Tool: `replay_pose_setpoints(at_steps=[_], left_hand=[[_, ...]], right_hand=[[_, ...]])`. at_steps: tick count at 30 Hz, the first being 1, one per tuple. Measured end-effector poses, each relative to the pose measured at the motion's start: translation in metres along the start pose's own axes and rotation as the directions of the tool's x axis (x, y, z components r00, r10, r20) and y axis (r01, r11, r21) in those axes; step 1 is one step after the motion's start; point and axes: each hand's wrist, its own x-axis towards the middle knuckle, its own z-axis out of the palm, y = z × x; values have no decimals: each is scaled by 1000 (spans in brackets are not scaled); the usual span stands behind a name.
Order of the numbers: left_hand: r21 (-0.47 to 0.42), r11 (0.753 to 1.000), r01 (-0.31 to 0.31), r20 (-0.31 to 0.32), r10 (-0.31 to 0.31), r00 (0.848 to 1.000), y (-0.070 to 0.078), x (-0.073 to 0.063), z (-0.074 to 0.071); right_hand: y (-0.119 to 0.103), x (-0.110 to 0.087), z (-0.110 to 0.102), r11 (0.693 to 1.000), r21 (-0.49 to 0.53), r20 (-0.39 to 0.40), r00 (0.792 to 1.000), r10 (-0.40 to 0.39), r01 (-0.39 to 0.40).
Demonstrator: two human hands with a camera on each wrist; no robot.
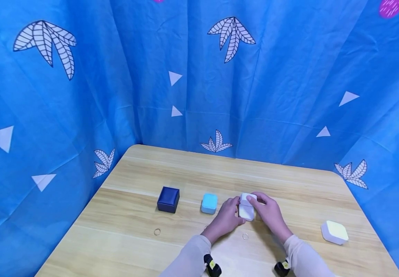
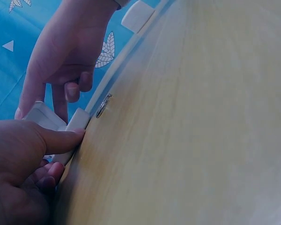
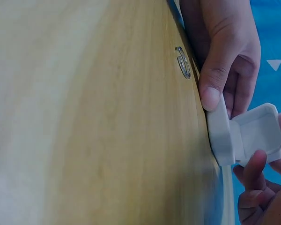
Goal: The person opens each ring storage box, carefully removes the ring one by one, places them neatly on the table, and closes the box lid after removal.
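I have both forearms angled inward over the desk [image 1: 116,231]: the left hand [image 1: 224,219] clamped on the white box's [image 1: 246,213] base, thumb across its near side, the right hand [image 1: 269,211] gripping its raised lid, a ring [image 1: 245,236] lying just nearer me

Turquoise box [image 1: 209,203] crowds left hand [image 1: 226,218]; wide gap outside right hand [image 1: 269,212].
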Motion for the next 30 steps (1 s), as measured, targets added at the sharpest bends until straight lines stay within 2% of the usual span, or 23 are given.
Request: replay_pose_setpoints(at_steps=[6,13,20,30], left_hand=[[-4,1000,-5,-3,5,1000,-1,-1,1],[6,1000,-3,-2,3,1000,0,-1,0],[11,1000,-6,-4,6,1000,1,-2,0],[5,1000,-2,2,2,1000,0,-1,0]], right_hand=[[3,-3,2,996,80,23,999,47,-49],[5,-7,4,996,81,8,999,32,-33],[6,-12,5,998,57,-16,1000,-19,19],[8,-14,5,991,133,27,999,30,-34]])
